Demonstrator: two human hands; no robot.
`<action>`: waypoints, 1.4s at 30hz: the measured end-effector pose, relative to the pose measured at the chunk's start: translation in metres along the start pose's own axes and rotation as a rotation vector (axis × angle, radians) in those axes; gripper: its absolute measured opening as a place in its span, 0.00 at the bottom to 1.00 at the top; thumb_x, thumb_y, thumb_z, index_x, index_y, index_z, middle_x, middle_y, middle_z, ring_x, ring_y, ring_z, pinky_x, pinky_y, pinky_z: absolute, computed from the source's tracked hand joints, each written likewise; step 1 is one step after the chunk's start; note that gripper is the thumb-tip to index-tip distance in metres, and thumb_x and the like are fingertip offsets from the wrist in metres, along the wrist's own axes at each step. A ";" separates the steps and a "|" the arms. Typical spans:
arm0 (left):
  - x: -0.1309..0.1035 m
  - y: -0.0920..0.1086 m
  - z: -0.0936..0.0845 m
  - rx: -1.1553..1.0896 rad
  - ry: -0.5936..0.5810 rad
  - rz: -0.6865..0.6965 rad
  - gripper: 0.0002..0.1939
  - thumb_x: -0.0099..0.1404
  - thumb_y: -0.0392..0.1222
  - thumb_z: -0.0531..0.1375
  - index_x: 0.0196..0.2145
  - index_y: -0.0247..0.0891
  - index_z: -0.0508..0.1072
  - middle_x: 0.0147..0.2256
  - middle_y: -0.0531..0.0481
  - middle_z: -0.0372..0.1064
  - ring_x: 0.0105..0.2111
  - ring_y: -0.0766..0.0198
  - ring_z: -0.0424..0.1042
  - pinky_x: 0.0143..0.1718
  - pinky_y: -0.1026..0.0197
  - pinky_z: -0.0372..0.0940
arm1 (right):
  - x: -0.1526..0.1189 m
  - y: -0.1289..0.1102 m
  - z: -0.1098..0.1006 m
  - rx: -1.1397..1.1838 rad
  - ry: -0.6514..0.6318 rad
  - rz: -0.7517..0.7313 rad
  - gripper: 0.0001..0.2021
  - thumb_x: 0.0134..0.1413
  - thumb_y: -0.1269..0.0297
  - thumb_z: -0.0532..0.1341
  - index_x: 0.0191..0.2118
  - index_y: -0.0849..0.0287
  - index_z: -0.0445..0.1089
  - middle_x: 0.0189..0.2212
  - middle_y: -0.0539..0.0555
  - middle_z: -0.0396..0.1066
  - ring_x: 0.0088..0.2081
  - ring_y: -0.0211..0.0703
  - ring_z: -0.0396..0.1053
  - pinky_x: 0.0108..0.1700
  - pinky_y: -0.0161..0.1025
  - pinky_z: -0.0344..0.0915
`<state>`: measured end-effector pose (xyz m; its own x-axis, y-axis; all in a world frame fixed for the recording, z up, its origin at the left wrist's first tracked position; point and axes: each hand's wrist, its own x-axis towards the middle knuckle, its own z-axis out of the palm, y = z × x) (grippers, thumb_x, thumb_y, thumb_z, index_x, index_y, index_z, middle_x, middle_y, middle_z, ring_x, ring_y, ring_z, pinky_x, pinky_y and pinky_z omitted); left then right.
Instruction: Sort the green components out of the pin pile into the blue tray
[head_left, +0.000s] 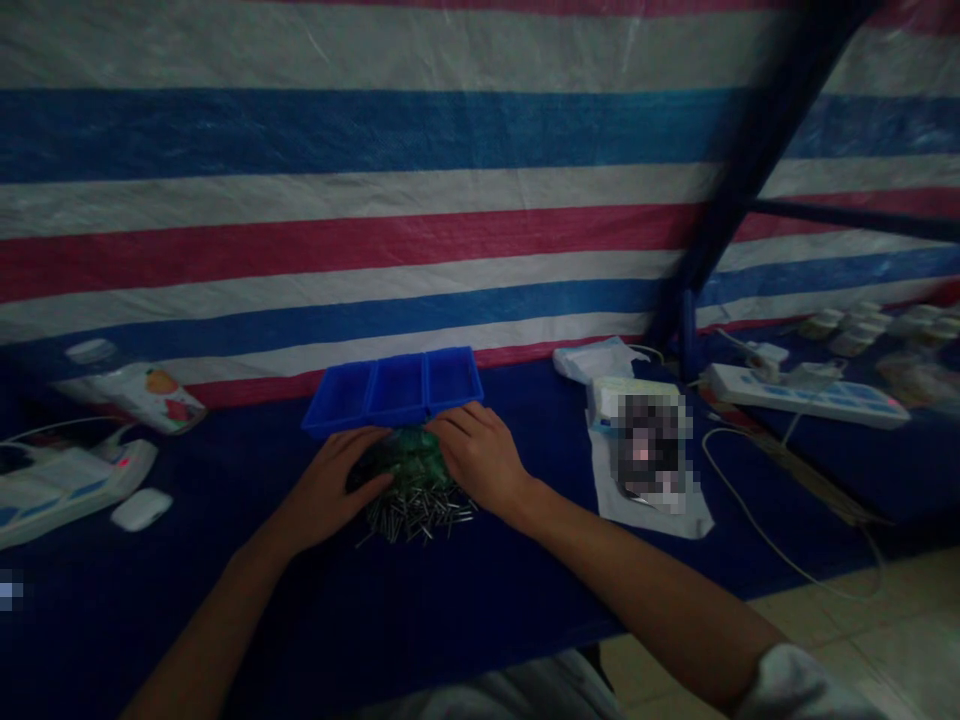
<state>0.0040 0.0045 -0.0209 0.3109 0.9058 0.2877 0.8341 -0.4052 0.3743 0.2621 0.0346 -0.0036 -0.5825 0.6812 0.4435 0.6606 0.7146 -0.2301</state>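
Note:
On the dark blue table cover lies a heap of thin metal nails point(420, 515), with green, shiny, plastic-looking material point(416, 455) at its top and back. I cannot make out whether the green part is a bag or loose pieces. My left hand point(326, 490) curves round the heap's left side, thumb stretched toward the nails and apart from the fingers. At the right side my right hand point(484, 455) rests with bent fingers held close together over the edge of the green material. Its fingertips are hidden. Just behind the heap sits a blue three-compartment tray point(397, 390).
Left stand a bottle point(146, 390), a power strip point(75, 485) and a white case point(141, 509). Right lie a partly pixelated packet point(649, 445) on white paper, a cable point(750, 510) and another power strip point(810, 395). A striped tarp point(375, 230) hangs behind; a dark post point(742, 190) slants at right.

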 end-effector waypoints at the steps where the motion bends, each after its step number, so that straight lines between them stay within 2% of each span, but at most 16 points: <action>1: 0.000 0.001 0.000 -0.005 0.026 0.001 0.30 0.68 0.59 0.59 0.61 0.43 0.68 0.60 0.41 0.68 0.61 0.47 0.65 0.64 0.40 0.60 | 0.000 -0.001 0.000 0.026 0.012 -0.031 0.15 0.67 0.70 0.53 0.54 0.55 0.72 0.50 0.56 0.76 0.51 0.47 0.68 0.52 0.45 0.65; 6: -0.001 0.013 -0.002 -0.069 0.102 0.032 0.31 0.62 0.60 0.64 0.58 0.43 0.70 0.56 0.41 0.71 0.58 0.46 0.69 0.62 0.41 0.63 | 0.000 -0.009 0.011 0.336 0.190 -0.141 0.14 0.67 0.70 0.52 0.48 0.58 0.75 0.46 0.56 0.77 0.48 0.42 0.73 0.53 0.42 0.69; 10: 0.001 0.023 -0.001 -0.132 0.082 0.052 0.19 0.65 0.57 0.61 0.45 0.42 0.78 0.44 0.44 0.79 0.47 0.50 0.75 0.54 0.48 0.69 | 0.000 -0.015 0.017 0.543 0.270 -0.145 0.12 0.65 0.70 0.53 0.44 0.57 0.75 0.45 0.56 0.78 0.48 0.39 0.74 0.52 0.39 0.71; 13: 0.002 0.028 0.000 -0.173 0.085 0.060 0.15 0.69 0.53 0.58 0.38 0.41 0.80 0.38 0.45 0.80 0.41 0.54 0.76 0.48 0.51 0.71 | 0.000 -0.017 0.017 0.570 0.288 -0.134 0.12 0.67 0.68 0.53 0.45 0.58 0.74 0.44 0.56 0.78 0.46 0.38 0.75 0.50 0.39 0.72; 17: 0.002 0.030 -0.002 -0.193 0.112 0.057 0.14 0.69 0.51 0.58 0.36 0.41 0.80 0.37 0.46 0.80 0.39 0.54 0.76 0.46 0.52 0.71 | 0.000 -0.015 0.016 0.577 0.221 -0.082 0.16 0.64 0.61 0.59 0.54 0.57 0.72 0.47 0.57 0.77 0.45 0.41 0.74 0.49 0.41 0.71; 22: 0.002 0.031 -0.004 -0.216 0.129 0.067 0.14 0.68 0.50 0.60 0.33 0.40 0.80 0.33 0.46 0.79 0.37 0.56 0.76 0.42 0.55 0.71 | 0.000 -0.012 0.018 0.565 0.091 -0.064 0.10 0.65 0.62 0.59 0.46 0.57 0.76 0.40 0.54 0.79 0.41 0.38 0.74 0.45 0.37 0.69; 26: 0.002 0.029 -0.003 -0.241 0.140 0.078 0.12 0.66 0.49 0.62 0.34 0.39 0.81 0.33 0.47 0.80 0.35 0.57 0.76 0.41 0.57 0.71 | 0.000 -0.011 0.021 0.552 0.088 -0.055 0.10 0.65 0.62 0.59 0.45 0.58 0.76 0.38 0.54 0.78 0.39 0.39 0.73 0.43 0.36 0.67; 31: 0.001 0.027 -0.002 -0.308 0.232 0.068 0.11 0.64 0.48 0.65 0.37 0.39 0.82 0.34 0.47 0.80 0.34 0.58 0.78 0.40 0.59 0.71 | 0.001 -0.011 0.022 0.553 0.104 -0.034 0.10 0.65 0.62 0.59 0.44 0.59 0.76 0.37 0.55 0.78 0.37 0.39 0.73 0.41 0.36 0.66; 37: 0.001 0.030 -0.006 -0.360 0.208 0.043 0.09 0.64 0.45 0.65 0.34 0.40 0.82 0.32 0.49 0.79 0.32 0.60 0.77 0.36 0.62 0.70 | 0.002 -0.011 0.018 0.569 0.051 -0.051 0.11 0.63 0.59 0.62 0.44 0.58 0.76 0.35 0.53 0.78 0.34 0.38 0.72 0.38 0.35 0.64; 42: 0.002 0.034 -0.007 -0.375 0.198 0.022 0.09 0.63 0.46 0.65 0.31 0.40 0.82 0.29 0.50 0.77 0.29 0.61 0.76 0.34 0.63 0.69 | 0.002 -0.012 0.020 0.553 0.010 -0.030 0.08 0.63 0.62 0.62 0.42 0.58 0.77 0.35 0.53 0.79 0.35 0.38 0.73 0.38 0.35 0.63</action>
<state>0.0294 -0.0084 -0.0018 0.2026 0.8699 0.4496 0.5929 -0.4744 0.6507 0.2436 0.0311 -0.0170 -0.5905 0.6600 0.4645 0.2952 0.7123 -0.6367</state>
